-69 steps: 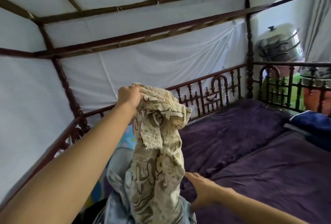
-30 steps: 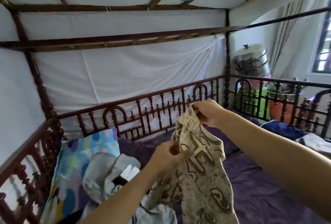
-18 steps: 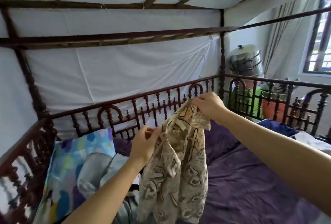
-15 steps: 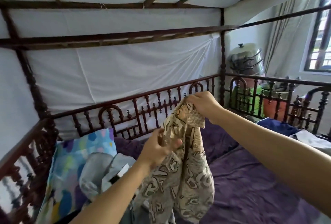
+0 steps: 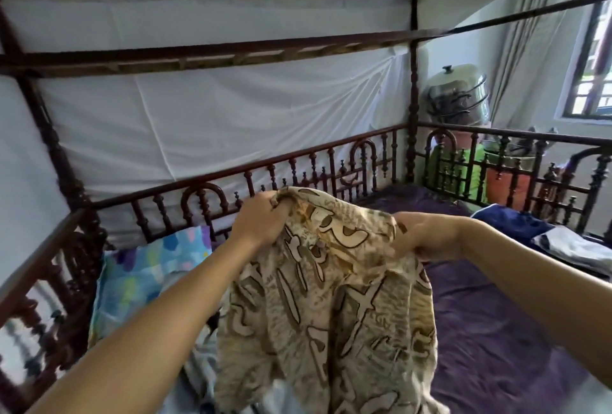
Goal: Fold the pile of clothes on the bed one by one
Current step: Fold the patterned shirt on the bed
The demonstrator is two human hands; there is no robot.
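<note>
2 hands are now gripping the beige cotton garment with a brown abstract print, where half a second ago it was dangling bunched from the right hand alone while the left was groping for an edge. The top edge is being stretched wide, so the shaking-out step is nearly finishing and the actual folding is not yet starting. The left hand is clenching one upper corner, fingers curled tight into the cloth, forearm reaching up from the lower left. The right hand is pinching the opposite corner, wrist level. The garment is hanging above the purple bedsheet, and the rest of the pile is lying below the garment's left side, beside a blue patterned pillow.
</note>
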